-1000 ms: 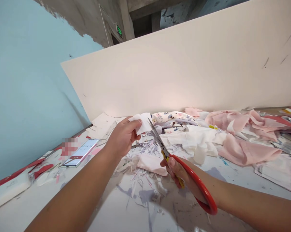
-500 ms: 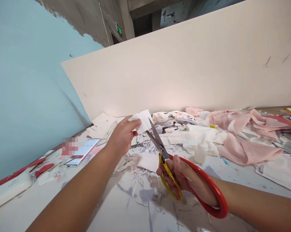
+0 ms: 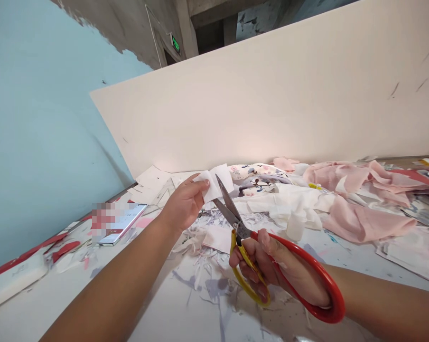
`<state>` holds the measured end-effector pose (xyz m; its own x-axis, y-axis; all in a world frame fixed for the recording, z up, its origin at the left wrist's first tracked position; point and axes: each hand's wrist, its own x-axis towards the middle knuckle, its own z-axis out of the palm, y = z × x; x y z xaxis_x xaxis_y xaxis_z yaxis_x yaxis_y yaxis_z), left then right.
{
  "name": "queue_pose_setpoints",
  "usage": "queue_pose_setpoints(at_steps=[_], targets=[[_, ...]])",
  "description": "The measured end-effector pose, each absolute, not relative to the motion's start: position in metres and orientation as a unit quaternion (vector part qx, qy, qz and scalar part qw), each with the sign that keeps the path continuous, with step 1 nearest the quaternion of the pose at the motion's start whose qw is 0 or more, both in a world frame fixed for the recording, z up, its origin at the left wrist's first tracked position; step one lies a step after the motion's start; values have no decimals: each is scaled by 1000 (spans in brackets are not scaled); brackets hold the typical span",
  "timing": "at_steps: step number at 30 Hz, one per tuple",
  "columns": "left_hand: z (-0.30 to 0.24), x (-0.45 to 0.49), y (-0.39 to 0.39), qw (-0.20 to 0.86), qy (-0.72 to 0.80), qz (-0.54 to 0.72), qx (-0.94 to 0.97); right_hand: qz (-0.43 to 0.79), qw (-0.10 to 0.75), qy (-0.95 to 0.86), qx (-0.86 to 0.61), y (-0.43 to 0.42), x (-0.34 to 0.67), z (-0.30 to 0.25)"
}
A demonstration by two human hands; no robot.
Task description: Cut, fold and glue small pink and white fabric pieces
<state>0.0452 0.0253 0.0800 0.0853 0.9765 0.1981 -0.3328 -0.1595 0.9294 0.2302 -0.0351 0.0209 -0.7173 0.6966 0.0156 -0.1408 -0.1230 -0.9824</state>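
Observation:
Between thumb and fingers, my left hand (image 3: 184, 202) pinches a small white piece of paper or cloth (image 3: 224, 178); which material it is I cannot tell. My right hand (image 3: 285, 270) grips scissors (image 3: 241, 230) with one red handle and one yellow handle. The blades are spread and point up and left, with the white piece between them. Part of that piece stands out beyond the upper blade. Below the hands, thin shreds and a flat white scrap (image 3: 218, 239) lie on the white table (image 3: 186, 308).
A phone (image 3: 124, 224) lies on the left among red scraps (image 3: 65, 250). White cloth (image 3: 289, 206), pink cloth (image 3: 367, 221) and floral cloth (image 3: 259, 172) are heaped behind and to the right. A pale upright panel (image 3: 253, 109) stands along the back.
The scissor blades have moved slightly left and now straddle the white piece. My right hand has shifted a little, and more of the piece shows to the right of the blade.

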Motion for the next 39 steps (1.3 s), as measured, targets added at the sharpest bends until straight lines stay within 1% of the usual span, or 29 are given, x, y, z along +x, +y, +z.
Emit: queue_pose_setpoints(at_steps=[5, 9, 19, 23, 33, 39], targets=[[80, 49, 23, 580, 318, 595, 457, 715, 286, -595, -229, -32, 230, 16], [78, 51, 22, 581, 334, 599, 438, 714, 299, -591, -228, -33, 230, 14], [72, 51, 25, 583, 290, 604, 459, 717, 312, -586, -214, -35, 228, 16], [71, 50, 26, 586, 260, 586, 495, 712, 316, -593, -206, -35, 230, 13], [71, 46, 25, 528, 279, 574, 560, 695, 311, -609, -223, -35, 230, 10], [71, 46, 26, 526, 289, 590, 540, 675, 308, -629, -234, -33, 230, 6]])
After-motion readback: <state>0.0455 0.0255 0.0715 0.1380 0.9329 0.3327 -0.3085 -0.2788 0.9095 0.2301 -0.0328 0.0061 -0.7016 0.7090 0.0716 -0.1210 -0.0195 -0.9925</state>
